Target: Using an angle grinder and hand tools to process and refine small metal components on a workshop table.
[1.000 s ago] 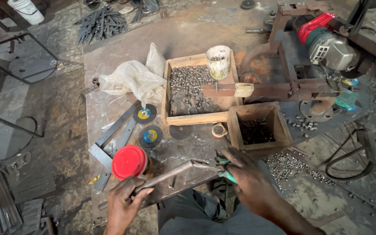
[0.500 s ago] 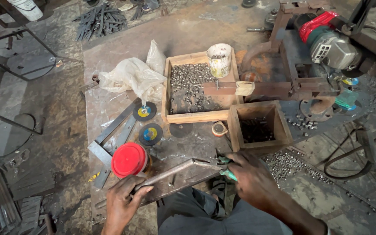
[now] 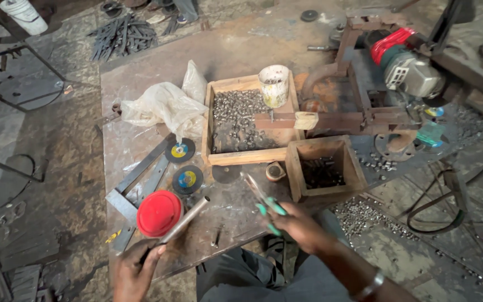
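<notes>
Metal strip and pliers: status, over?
Left hand grips metal strip, lifted at an angle. Right hand holds green-handled pliers, off the strip. Red lid beside the strip.

Both hands low, fists closed

Left hand (image 3: 132, 271) grips at the table's near edge; right hand (image 3: 297, 226) curls closed, forearm angling in.

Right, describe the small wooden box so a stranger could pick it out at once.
Start at the rusty metal table and find the wide, shallow wooden tray of small metal pieces. Just right of its near corner sits the small wooden box. It is deeper, nearly square, and dark inside, and lies just beyond the right hand holding green-handled pliers.
</notes>
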